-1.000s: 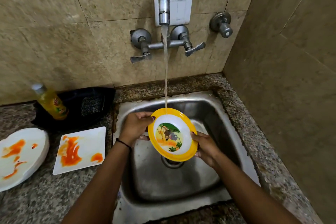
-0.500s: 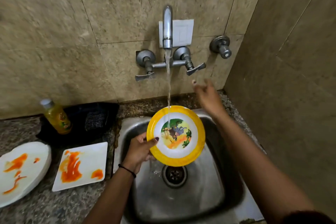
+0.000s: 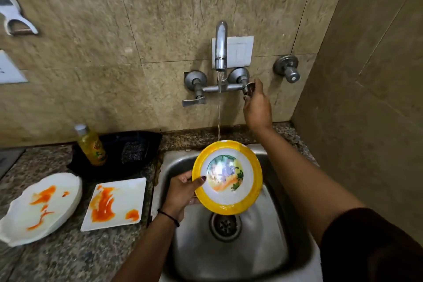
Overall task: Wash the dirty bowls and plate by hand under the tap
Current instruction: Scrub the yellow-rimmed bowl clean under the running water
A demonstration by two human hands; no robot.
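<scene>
My left hand (image 3: 183, 192) grips the left rim of a yellow-rimmed bowl (image 3: 249, 181) with a cartoon picture, held tilted over the steel sink (image 3: 270, 256). Water runs from the wall tap (image 3: 220, 46) onto the bowl's top edge. My right hand (image 3: 256, 105) is raised to the tap's right handle, its fingers closed around it. On the counter to the left lie a square white plate (image 3: 128, 190) and a wavy-edged white bowl (image 3: 66, 192), both smeared with orange sauce.
A yellow liquid bottle (image 3: 91, 146) stands on a black tray (image 3: 146, 144) holding a scrubber (image 3: 132, 150), behind the square plate. The left tap handle (image 3: 193, 101) sticks out. A separate valve (image 3: 289, 71) sits right of the tap. The tiled side wall closes the right.
My right hand left the bowl, rose to the tap's right handle and closed on it. The left hand alone keeps the bowl under the stream. The view has tilted upward.
</scene>
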